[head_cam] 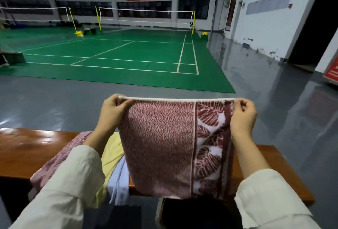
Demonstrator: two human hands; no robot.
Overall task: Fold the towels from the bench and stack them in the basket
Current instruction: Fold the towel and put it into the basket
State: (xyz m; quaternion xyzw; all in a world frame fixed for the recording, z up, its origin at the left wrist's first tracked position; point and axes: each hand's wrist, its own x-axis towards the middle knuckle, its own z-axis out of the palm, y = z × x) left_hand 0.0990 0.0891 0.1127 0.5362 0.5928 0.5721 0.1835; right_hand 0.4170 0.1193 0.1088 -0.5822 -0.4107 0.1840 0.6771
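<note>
Watching the feed, I had the glossy brown wooden bench at the left, carrying a heap: a pink speckled towel, a pale yellow towel and a light blue cloth drooping over the front edge. The left hand pinched the upper left corner of the maroon-and-white leaf-patterned terry towel. That towel hung flat in the air above the bench, its top edge stretched across to the right hand, which pinched the other upper corner. I judged it light, soft and limp, with a grippy pile; the corners were the sensible hold.
</note>
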